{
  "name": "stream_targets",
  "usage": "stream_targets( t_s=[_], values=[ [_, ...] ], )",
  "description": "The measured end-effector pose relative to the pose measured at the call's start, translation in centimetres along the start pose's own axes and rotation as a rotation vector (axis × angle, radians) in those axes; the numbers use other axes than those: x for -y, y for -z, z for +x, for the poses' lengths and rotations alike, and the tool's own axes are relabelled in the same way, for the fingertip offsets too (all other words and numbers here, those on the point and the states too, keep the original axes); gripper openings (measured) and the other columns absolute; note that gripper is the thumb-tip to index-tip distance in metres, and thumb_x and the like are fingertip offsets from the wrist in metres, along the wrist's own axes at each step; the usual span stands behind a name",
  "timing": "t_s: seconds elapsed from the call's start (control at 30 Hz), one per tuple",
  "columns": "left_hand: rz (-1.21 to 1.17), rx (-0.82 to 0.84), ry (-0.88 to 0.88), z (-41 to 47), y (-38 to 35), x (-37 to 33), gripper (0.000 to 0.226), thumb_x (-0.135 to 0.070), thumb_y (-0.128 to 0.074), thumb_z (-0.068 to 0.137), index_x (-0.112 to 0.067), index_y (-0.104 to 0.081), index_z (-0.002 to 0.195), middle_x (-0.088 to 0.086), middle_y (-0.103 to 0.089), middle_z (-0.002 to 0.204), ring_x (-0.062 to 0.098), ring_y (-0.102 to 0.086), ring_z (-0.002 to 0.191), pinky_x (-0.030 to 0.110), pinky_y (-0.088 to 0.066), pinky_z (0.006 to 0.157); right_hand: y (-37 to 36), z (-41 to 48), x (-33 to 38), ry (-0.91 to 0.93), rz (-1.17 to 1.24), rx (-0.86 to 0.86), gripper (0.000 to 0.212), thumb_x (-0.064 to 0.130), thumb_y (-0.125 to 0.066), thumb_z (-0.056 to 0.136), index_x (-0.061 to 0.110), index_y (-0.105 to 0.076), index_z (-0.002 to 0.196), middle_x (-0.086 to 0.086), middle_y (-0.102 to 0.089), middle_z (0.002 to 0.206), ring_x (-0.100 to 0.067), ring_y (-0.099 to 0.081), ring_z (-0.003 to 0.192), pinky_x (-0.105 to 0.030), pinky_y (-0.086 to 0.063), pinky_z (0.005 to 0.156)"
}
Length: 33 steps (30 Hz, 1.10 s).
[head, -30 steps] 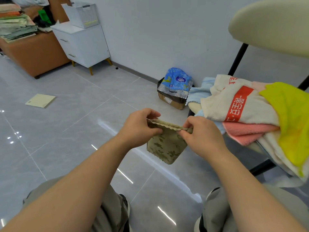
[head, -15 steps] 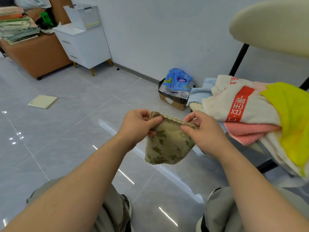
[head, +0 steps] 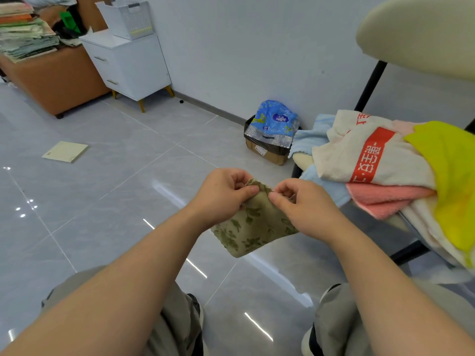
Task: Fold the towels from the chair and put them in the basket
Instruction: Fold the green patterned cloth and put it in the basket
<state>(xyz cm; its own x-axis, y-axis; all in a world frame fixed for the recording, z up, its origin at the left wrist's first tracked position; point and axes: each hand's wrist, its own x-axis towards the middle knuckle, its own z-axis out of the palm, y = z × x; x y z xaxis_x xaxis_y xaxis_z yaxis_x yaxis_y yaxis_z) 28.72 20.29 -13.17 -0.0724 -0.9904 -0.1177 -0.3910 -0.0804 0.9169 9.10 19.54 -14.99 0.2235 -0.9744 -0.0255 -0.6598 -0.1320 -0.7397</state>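
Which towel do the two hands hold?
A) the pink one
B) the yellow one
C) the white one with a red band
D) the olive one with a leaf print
D: the left hand and the right hand both pinch the top edge of the olive towel, which hangs below them.

- Leaf-print towel [head: 253,227]: soft olive cloth, matt, short nap.
- Towel pile [head: 339,160]: terry cloth, fuzzy and matt; the white one carries a flat printed red band.
- Chair backrest [head: 416,34]: cream upholstery, smooth, matt.
- Chair frame [head: 370,83]: black tube, metal by the look, dull sheen.
- Floor [head: 115,191]: grey marbled tile, highly glossy, mirroring lights.
- Wall [head: 244,47]: painted, matt.
- Cabinet [head: 133,65]: white board, smooth, low sheen.
- Basket [head: 128,19]: white perforated plastic.
- Bag [head: 275,122]: blue plastic film, crinkled, shiny.
- Box [head: 267,154]: brown cardboard, matt.
- Sofa [head: 51,80]: brown, leather-look, smooth.
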Motion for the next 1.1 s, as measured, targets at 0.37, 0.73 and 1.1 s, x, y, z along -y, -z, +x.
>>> stream_targets(
  t_s=[0.37, 0.73, 1.1],
  values=[
    [0.046, -0.015, 0.001, 0.0, -0.3, -0.3, 0.015, -0.015, -0.058, 0.1, -0.01, -0.069, 0.092, 0.009, -0.071, 0.076, 0.016, -0.063, 0.057, 0.027, -0.054, 0.057, 0.3, -0.1, 0.4, 0.043, -0.124, -0.032, 0.023, 0.051, -0.057, 0.096, 0.029, -0.056, 0.09, 0.009, -0.054, 0.07, -0.012, -0.053, 0.071, -0.035, -0.04, 0.062],
    [0.011, -0.019, 0.043, -0.2, -0.3, -0.3, 0.026, -0.031, -0.062, 0.098, -0.006, -0.066, 0.09, 0.015, -0.073, 0.079, 0.038, -0.072, 0.07, 0.056, -0.059, 0.076, 0.9, -0.2, 0.5, 0.014, -0.252, 0.005, 0.035, 0.061, -0.045, 0.097, 0.027, -0.049, 0.088, 0.006, -0.056, 0.074, -0.021, -0.058, 0.081, -0.039, -0.046, 0.069],
    [0.146, 0.105, 0.054, -0.2, 0.2, 0.3, 0.006, -0.01, -0.073, 0.088, -0.011, -0.075, 0.093, 0.011, -0.074, 0.082, 0.014, -0.066, 0.065, 0.031, -0.058, 0.066, 0.8, -0.2, -0.2, 0.059, -0.279, 0.063, 0.028, 0.057, -0.043, 0.099, 0.03, -0.052, 0.097, 0.008, -0.065, 0.09, -0.02, -0.061, 0.089, -0.041, -0.049, 0.075]
  ],
)
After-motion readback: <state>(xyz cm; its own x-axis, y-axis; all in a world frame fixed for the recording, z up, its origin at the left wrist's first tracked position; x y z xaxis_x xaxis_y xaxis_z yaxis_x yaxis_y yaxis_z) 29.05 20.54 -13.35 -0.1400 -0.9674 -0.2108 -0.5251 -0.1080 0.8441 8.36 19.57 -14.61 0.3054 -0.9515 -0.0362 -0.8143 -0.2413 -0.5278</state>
